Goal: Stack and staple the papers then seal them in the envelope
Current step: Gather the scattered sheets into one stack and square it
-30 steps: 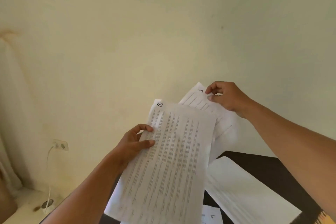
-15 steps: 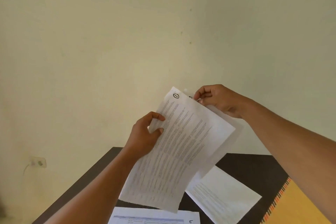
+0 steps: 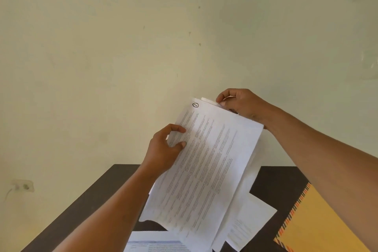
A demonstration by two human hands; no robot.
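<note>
I hold a stack of printed papers upright above the dark table. The front sheet bears a circled 1 at its top corner. My left hand pinches the stack's left edge. At the top right corner my right hand grips the sheets behind the front one. A yellow envelope with an orange and black striped border lies on the table at the right. No stapler is in view.
A loose white sheet lies on the table under the stack, and another printed sheet lies at the bottom edge. A pale wall rises behind the table, with a power socket low on the left.
My right hand has slid its sheet in behind the front page, so the papers now line up as one stack. The view has swung right and down, showing more table and the envelope.
</note>
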